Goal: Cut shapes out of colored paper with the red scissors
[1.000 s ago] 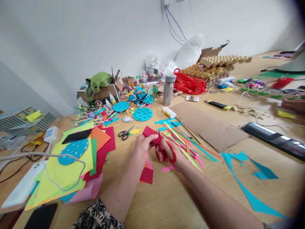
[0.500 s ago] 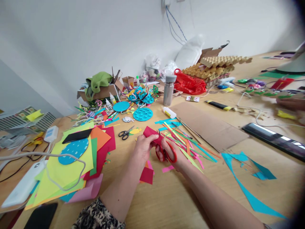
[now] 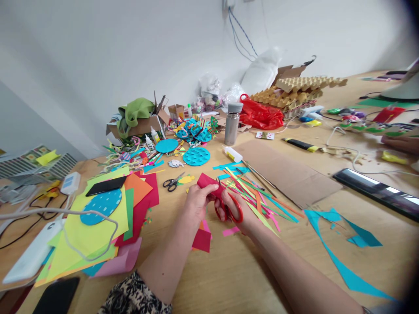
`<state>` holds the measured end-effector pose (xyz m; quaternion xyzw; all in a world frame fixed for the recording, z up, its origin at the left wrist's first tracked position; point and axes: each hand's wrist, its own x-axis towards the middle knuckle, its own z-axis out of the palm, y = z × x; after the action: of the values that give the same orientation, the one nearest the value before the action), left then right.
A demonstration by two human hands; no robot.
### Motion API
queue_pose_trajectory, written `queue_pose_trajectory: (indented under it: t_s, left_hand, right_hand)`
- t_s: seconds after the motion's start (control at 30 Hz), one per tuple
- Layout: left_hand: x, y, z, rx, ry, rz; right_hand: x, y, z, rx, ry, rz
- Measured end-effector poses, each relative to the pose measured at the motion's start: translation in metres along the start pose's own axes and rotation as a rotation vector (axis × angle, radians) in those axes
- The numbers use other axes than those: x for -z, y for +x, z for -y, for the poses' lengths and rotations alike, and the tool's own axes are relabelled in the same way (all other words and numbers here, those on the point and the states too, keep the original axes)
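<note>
My left hand (image 3: 198, 201) is closed on a piece of red paper (image 3: 205, 180), pinching it under the thumb. Fingers of my right hand (image 3: 240, 211) sit through the handles of red-handled scissors (image 3: 236, 209), whose blades meet the right part of the red paper. Under and beside my right hand lie thin coloured paper strips (image 3: 258, 205). Below my left hand is a red paper scrap (image 3: 201, 240) with orange and pink pieces. A second pair of scissors, with black handles (image 3: 170, 185), rests left of my hands next to a yellow paper cutout (image 3: 186, 179).
Coloured paper sheets (image 3: 98, 235) with a dark phone (image 3: 105, 186) on top lie left. Behind stand a steel bottle (image 3: 232, 126) and a glue bottle (image 3: 233, 154). A cardboard sheet (image 3: 281, 170), blue paper offcuts (image 3: 340, 261) and another person's hand (image 3: 401, 143) are at right.
My hands, the red paper and the scissors stay almost in the same place. At the far right the other person's hand has shifted slightly.
</note>
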<state>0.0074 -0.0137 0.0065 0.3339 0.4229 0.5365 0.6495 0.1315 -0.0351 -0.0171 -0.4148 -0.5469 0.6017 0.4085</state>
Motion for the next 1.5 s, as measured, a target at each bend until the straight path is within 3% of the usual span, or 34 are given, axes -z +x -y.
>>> queue_pose_trajectory:
  t_s: [1.33,1.5]
  left_hand:
    - [-0.0014,0.0004,-0.0002,0.004,-0.024,-0.042]
    - [-0.0007,0.0012,-0.0002,-0.014,-0.057,-0.102]
  right_hand:
    - [-0.0027,0.0033,-0.0076,0.033,0.06,-0.04]
    - [-0.0027,0.0021,-0.0059,0.04,0.046,-0.026]
